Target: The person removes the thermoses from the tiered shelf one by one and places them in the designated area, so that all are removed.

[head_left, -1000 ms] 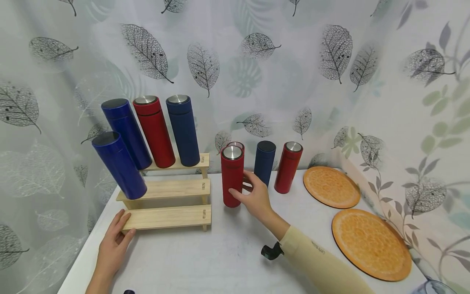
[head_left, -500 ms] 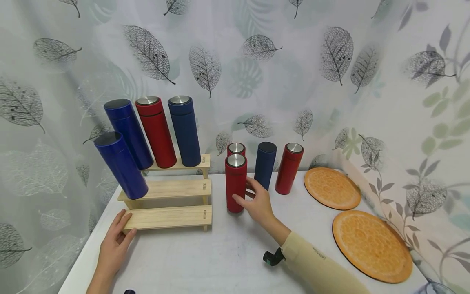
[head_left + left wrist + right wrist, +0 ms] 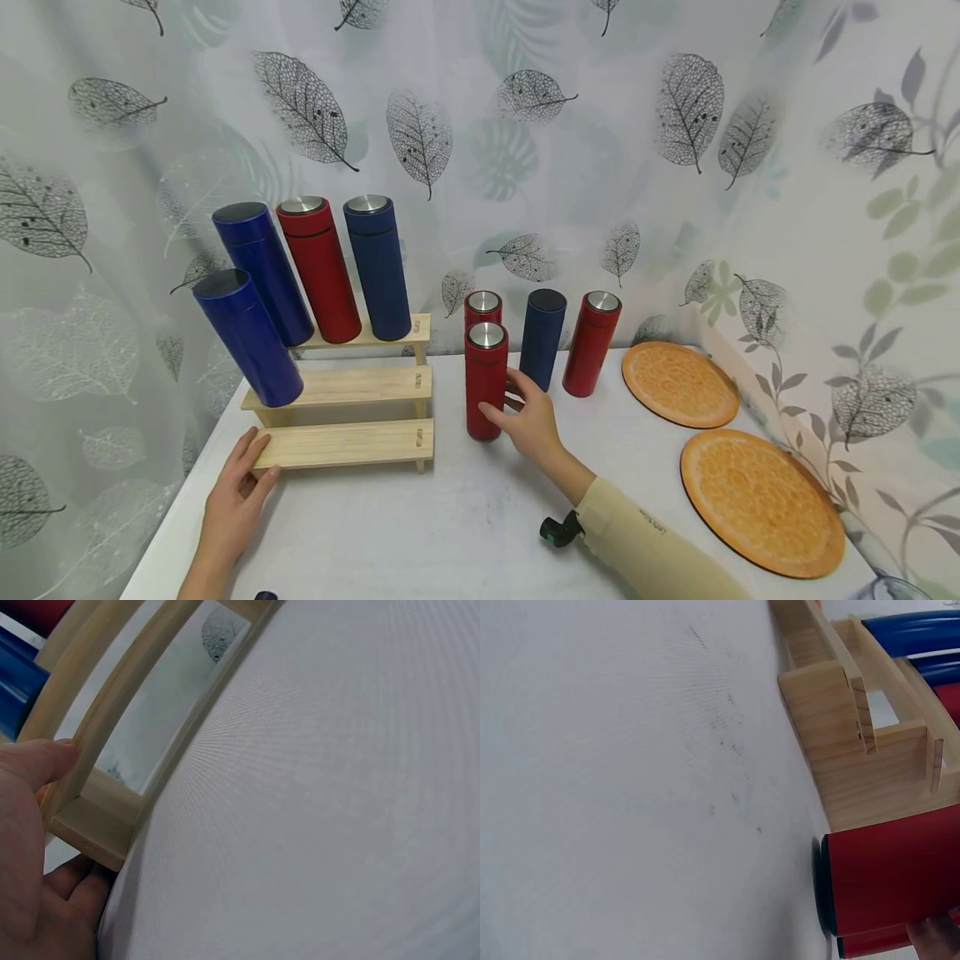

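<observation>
Gripping a steel-topped red flask (image 3: 486, 379) upright with our right hand (image 3: 530, 422), we hold it right of the three-tier wooden rack (image 3: 345, 444), our left hand (image 3: 236, 497) grasping its near left corner.

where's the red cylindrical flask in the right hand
In the head view, the red cylindrical flask in the right hand is near the middle, right of the pale wooden stepped rack, in front of another red flask.

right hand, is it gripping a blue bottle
No, the right hand grips a red bottle with a silver-coloured top, standing in front of another red one.
</observation>
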### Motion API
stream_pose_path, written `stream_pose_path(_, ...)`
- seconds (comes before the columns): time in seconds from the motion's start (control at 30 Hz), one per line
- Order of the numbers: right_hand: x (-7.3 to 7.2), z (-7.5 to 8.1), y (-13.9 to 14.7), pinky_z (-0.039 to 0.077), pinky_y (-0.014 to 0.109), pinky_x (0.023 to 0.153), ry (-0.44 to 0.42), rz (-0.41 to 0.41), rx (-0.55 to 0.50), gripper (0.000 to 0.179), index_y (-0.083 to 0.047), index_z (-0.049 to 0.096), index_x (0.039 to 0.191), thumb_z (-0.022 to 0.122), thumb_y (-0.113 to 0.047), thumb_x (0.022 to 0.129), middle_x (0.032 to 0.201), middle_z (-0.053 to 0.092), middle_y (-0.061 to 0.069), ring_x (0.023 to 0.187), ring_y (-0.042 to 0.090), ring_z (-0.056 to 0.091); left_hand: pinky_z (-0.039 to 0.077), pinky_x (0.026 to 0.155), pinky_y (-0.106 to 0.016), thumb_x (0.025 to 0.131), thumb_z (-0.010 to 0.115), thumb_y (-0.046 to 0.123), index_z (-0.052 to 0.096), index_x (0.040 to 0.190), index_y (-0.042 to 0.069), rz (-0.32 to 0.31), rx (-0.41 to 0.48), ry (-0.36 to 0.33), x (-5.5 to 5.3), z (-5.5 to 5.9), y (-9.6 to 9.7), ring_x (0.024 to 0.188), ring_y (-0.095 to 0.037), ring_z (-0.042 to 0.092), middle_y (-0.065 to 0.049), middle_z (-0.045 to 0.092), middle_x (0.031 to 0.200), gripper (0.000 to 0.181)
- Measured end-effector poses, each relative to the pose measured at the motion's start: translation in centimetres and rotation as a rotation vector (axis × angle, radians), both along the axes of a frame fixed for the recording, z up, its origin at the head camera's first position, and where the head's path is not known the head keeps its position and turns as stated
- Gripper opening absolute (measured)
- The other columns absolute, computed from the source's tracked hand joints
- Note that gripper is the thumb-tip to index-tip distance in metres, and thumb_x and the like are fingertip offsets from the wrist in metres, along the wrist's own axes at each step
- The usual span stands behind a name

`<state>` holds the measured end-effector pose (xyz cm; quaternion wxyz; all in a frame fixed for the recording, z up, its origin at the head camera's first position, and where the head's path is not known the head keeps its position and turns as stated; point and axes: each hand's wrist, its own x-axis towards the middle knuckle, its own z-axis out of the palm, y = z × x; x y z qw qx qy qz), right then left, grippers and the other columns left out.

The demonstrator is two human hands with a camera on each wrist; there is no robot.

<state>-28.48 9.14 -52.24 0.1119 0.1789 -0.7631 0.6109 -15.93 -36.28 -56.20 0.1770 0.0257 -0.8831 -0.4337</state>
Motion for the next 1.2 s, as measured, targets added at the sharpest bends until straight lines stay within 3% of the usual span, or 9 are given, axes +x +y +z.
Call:
stream_pose_path(0.53, -0.06, -0.74, 0.07, 0.058, 0.054, 0.104, -0.013, 0.023, -0.011, 0.064, -0.009, 0.06, 0.15, 0.088, -0.015, 0.093, 0.141, 0.068, 0.006, 0.127, 0.031, 0.067, 0.028, 0.097, 0.004, 0.11, 0.068, 0.021, 0.045, 0.164, 0.002, 0.006, -0.004, -0.014, 0.01, 0.09, -0.07, 0.151, -0.055, 0.035, -0.022, 0.024, 0.176, 0.062)
stream_pose_path(1.2, 0.22, -0.58, 0.44, 0.056, 0.049, 0.107, -0.073, 0.039, 0.003, 0.063, -0.009, 0.058, 0.151, 0.086, -0.013, 0.095, 0.143, 0.067, 0.006, 0.13, 0.03, 0.065, 0.027, 0.098, 0.005, 0.111, 0.068, 0.023, 0.044, 0.165, 0.003, 0.017, -0.005, -0.031, -0.02, -0.05, 0.03, 0.152, -0.053, 0.034, -0.02, 0.023, 0.177, 0.063)
